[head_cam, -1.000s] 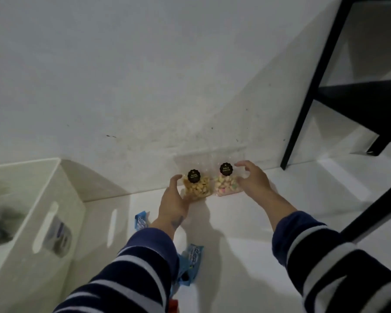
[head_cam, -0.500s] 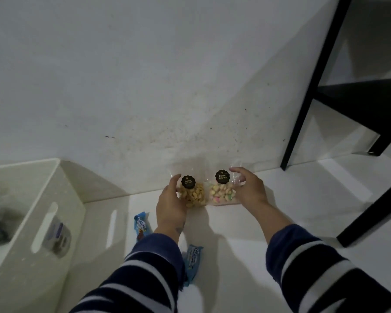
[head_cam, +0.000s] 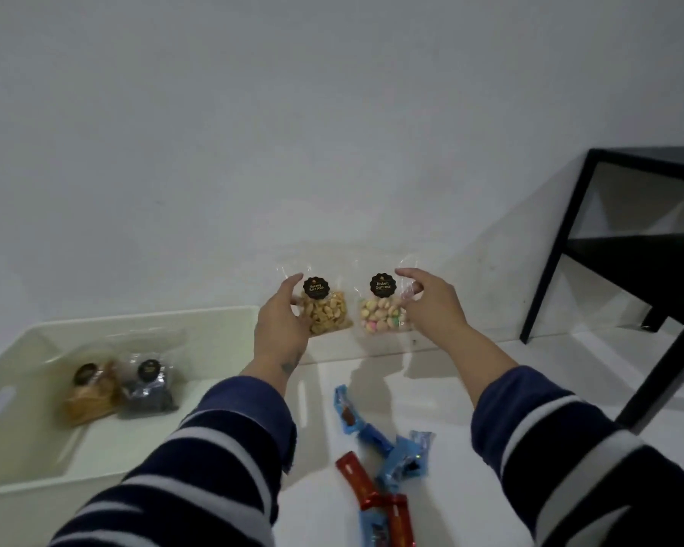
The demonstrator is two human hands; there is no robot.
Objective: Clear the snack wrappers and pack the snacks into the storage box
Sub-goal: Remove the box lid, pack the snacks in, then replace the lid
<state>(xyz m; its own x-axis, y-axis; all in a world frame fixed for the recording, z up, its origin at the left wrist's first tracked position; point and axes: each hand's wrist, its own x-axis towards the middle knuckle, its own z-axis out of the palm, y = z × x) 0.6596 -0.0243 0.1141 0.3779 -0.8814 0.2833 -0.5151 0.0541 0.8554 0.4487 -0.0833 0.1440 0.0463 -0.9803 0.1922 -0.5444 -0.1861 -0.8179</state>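
In front of the white wall, your left hand (head_cam: 281, 329) grips a clear bag of nuts (head_cam: 326, 313) and your right hand (head_cam: 431, 305) grips a clear bag of pastel biscuits (head_cam: 380, 313), both lifted side by side above the desk (head_cam: 470, 373), each with a dark round label. To your left the cream storage box (head_cam: 143, 321) sits open, two snack bags (head_cam: 119, 388) lying on its floor. Near you on the desk lie blue wrappers (head_cam: 395, 452) and red wrappers (head_cam: 376, 495) in a loose cluster. A black frame (head_cam: 557, 246) stands at the right.
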